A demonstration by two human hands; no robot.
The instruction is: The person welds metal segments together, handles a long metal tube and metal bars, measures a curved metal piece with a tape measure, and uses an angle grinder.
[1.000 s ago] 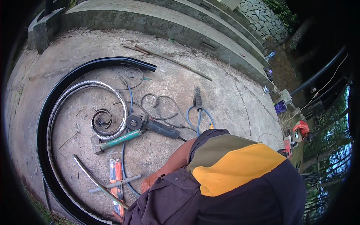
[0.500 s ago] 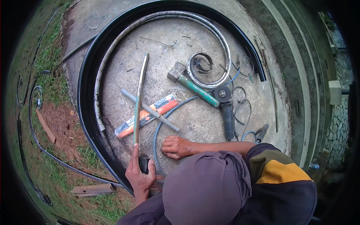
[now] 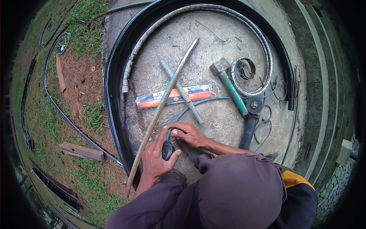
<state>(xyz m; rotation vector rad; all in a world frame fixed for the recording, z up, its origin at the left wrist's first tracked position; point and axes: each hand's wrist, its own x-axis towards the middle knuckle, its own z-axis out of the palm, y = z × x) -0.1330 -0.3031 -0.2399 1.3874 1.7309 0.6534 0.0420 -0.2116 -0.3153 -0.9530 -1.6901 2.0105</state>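
My left hand has its fingers stretched and thumb apart around a black rounded thing, whose kind I cannot make out. A long bar, green and rusty, slants past the outer side of this hand. Bent but apart, the fingers of my right hand reach over to the left fingertips. A blue cable runs beneath them. Ahead, the bar crosses a grey rod and an orange-and-blue plastic packet on the concrete.
A green-handled hammer and an angle grinder lie at right. Behind them curls a silvery metal scroll, inside a curved black channel. Grass at left holds bent metal strips and wood pieces; concrete steps rise at right.
My right hand has come over to my left and loosened from a fist. The bar has tilted, its far end swinging right. The view has shifted and turned.
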